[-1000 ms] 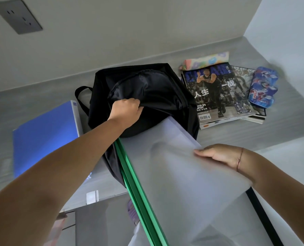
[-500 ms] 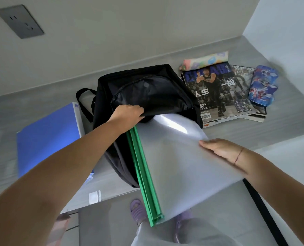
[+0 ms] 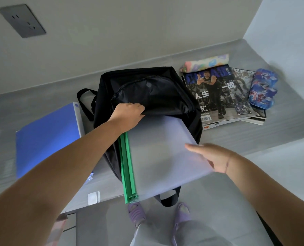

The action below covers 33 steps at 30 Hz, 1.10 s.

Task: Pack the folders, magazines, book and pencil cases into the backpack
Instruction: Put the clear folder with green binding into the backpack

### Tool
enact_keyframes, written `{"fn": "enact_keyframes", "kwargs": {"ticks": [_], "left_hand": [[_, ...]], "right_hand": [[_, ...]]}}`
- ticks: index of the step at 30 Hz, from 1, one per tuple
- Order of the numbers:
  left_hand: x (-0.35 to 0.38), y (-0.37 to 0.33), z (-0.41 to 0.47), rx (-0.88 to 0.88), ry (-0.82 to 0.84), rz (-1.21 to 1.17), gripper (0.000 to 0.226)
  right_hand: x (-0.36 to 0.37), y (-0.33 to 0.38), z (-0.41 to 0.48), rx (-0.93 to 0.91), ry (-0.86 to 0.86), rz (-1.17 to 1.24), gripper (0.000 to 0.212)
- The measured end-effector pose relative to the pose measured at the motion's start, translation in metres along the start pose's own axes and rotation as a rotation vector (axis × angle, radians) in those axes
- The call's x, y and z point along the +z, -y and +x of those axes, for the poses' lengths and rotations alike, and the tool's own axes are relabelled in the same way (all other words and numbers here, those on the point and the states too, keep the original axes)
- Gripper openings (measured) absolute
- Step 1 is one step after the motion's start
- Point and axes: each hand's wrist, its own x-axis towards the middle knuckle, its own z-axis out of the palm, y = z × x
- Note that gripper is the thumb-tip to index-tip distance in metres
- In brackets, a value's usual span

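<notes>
Head view looks down on a grey desk (image 3: 254, 139) set against a pale wall, with a black backpack (image 3: 144, 86) lying near the middle of the frame, its mouth facing the lower edge. The left hand (image 3: 128, 113) is closed on the upper flap of the opening, fingers curled over the black fabric and lifting it. A translucent white folder (image 3: 161, 153) with a green spine (image 3: 128, 167) lies partly inside the mouth: its far end is under the lifted flap, while its near end juts out past the desk edge toward the bottom of the frame. The right hand (image 3: 213, 157) rests on the folder's right edge with fingers stretched flat and together, thumb side not clear; whether it pinches the edge from below cannot be told.

At the left of the frame a blue folder (image 3: 46, 139) lies flat on the desk, just beside the backpack and one of its straps (image 3: 84, 102). To the right of the backpack lies a stack of magazines (image 3: 218, 96), the top one showing a basketball player; the edges of more printed matter show beneath it at the lower right of the stack. A pastel patterned pencil case (image 3: 206, 63) lies against the stack's far edge, near the wall. A blue printed pencil case (image 3: 263, 88) sits on the stack's right side.

Below the desk edge, purple slippers (image 3: 137, 212) stand on the floor. A grey wall socket (image 3: 22, 20) is at the upper left.
</notes>
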Motion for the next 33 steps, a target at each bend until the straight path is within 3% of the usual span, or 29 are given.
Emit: {"fn": "enact_keyframes", "kwargs": {"ticks": [2, 5, 9, 13, 15, 18, 23, 27, 29, 31, 33], "left_hand": [[0.0, -0.002, 0.0, -0.01, 0.003, -0.015, 0.024], [-0.002, -0.005, 0.001, 0.006, 0.006, -0.025, 0.024], [-0.004, -0.006, -0.001, 0.051, 0.009, -0.045, 0.027], [-0.004, -0.005, 0.0, 0.047, 0.022, -0.05, 0.028], [-0.002, -0.003, 0.0, 0.039, 0.019, -0.051, 0.03], [0.006, -0.002, -0.002, 0.026, -0.011, -0.065, 0.03], [0.019, -0.003, -0.004, 0.085, -0.072, -0.07, 0.031], [0.021, 0.003, -0.002, 0.106, -0.003, -0.022, 0.032], [0.019, 0.004, 0.0, 0.067, 0.026, -0.049, 0.034], [0.013, 0.001, 0.002, 0.022, -0.015, -0.15, 0.044], [0.004, -0.009, 0.006, -0.022, -0.121, -0.296, 0.05]], "right_hand": [[0.002, -0.017, -0.011, 0.016, 0.025, -0.005, 0.023], [0.014, -0.017, -0.001, -0.03, -0.201, 0.109, 0.027], [0.032, 0.018, 0.03, -0.081, -0.317, 0.19, 0.031], [0.04, 0.043, 0.047, -0.174, -0.453, -0.019, 0.033], [0.033, 0.045, 0.047, -0.161, -0.391, 0.009, 0.035], [0.022, 0.043, 0.042, -0.138, -0.257, 0.037, 0.018], [0.027, 0.046, 0.054, -0.155, -0.392, 0.024, 0.018], [0.032, 0.051, 0.059, -0.12, -0.395, 0.013, 0.023], [0.03, 0.056, 0.055, -0.142, -0.398, -0.152, 0.005], [0.018, 0.066, 0.048, -0.222, -0.495, -0.511, 0.027], [0.002, 0.078, 0.042, -0.343, -0.684, -0.735, 0.03]]}}
